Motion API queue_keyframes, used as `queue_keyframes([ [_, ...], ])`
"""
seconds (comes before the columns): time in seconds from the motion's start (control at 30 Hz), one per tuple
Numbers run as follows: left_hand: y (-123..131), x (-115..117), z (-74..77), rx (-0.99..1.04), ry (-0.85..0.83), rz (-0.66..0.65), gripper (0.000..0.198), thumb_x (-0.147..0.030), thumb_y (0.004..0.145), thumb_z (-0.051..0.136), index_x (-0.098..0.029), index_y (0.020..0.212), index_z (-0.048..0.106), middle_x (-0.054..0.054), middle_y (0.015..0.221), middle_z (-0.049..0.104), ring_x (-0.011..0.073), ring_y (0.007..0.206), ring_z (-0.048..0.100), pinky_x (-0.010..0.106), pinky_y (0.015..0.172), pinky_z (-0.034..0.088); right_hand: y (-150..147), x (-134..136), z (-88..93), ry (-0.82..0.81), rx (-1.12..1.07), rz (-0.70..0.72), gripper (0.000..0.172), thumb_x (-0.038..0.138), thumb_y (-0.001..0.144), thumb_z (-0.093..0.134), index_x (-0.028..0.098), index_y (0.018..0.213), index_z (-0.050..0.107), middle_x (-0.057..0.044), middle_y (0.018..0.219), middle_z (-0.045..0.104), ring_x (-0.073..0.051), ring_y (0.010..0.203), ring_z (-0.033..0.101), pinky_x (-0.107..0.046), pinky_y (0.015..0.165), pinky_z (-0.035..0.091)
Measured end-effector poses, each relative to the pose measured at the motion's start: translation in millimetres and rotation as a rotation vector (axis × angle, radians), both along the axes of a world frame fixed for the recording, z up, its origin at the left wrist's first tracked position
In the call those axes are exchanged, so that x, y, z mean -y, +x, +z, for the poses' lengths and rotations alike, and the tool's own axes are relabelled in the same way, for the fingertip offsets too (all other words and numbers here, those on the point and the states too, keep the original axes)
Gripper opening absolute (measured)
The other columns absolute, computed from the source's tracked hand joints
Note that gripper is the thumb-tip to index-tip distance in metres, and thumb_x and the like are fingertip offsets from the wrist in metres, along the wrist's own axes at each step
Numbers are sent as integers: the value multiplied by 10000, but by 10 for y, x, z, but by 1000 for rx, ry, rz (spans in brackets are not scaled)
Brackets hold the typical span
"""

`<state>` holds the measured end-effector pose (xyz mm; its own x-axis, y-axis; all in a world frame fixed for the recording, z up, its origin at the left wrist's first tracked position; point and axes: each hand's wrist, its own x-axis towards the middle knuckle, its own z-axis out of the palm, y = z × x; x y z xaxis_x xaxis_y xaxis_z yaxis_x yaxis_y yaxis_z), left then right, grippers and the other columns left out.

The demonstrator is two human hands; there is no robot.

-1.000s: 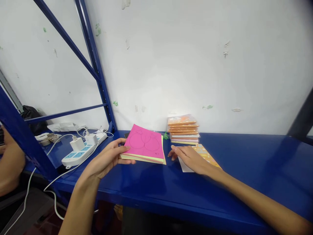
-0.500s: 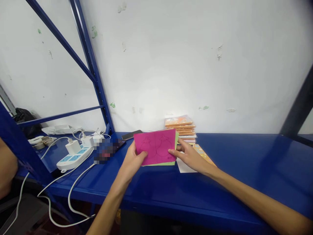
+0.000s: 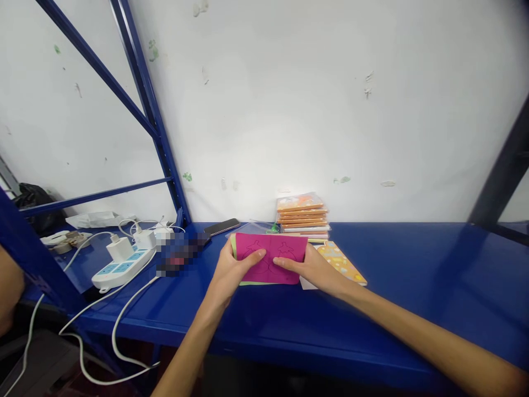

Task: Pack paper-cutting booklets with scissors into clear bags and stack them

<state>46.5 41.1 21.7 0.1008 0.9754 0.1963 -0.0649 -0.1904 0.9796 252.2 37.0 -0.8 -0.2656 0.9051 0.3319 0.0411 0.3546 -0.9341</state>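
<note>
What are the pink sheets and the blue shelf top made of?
The pink sheet looks like matte coloured paper or thin card: no sheen, thin edges, drawn outlines. The blue shelf top looks like painted sheet metal, probably steel: smooth glossy coat reflecting light.

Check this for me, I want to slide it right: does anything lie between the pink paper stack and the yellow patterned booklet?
Yes. A white sheet lies flat on the blue shelf in that gap, beside the pink paper stack, and the right hand is over it, just short of the yellow patterned booklet.
</note>
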Motion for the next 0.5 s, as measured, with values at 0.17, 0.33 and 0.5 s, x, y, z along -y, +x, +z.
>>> queue_keyframes([
  [0.17,-104,-34,13,3,-4,-109,518,-340,648,916,-187,1052,631,41,949,734,250,915,703,307,758,559,39,-19,-11,13,43,1,633,540,761,817,252,1268,572,-75,1235,695,-265,1099,680,-427,922,581],
  [0.33,-58,-34,-23,0,-54,-152,542,-333,655,918,-137,1113,706,125,1096,774,325,1055,713,403,910,575,370,-103,222,166,148,15,620,695,956,440,283,1416,492,-101,1352,639,-273,1194,624,-438,980,527],
  [0.5,-18,-47,-63,-26,-72,-113,593,-311,615,931,-130,1137,715,136,1120,781,343,1064,722,424,917,581,1022,-322,368,277,749,-392,664,632,1027,210,202,1065,714,-112,1058,748,-281,947,677,-423,879,506],
])
